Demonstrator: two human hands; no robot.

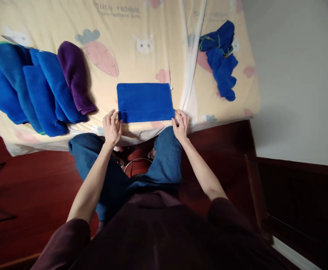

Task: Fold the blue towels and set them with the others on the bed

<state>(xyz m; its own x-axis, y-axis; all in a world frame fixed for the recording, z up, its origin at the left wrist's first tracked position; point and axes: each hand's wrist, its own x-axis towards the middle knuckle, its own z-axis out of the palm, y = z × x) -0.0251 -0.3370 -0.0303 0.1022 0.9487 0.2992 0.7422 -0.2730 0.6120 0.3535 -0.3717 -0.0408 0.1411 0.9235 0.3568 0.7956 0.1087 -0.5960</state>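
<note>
A blue towel (pixel 144 98) lies flat in front of me on the patterned bed sheet, its near edge turned up in a narrow fold. My left hand (pixel 112 127) pinches the near left corner of that fold. At the near right corner, my right hand (pixel 181 123) has its thumb and fingers closed on the cloth in the same way. A small white tag sticks out at the towel's right edge.
Rolled or folded blue towels (pixel 42 90) and a purple one (pixel 75 77) lie at the left. Crumpled blue cloths (pixel 221 62) lie at the right. The bed's sheet (pixel 141 67) carries rabbit and carrot prints. A pale wall (pixel 295 82) stands on the right.
</note>
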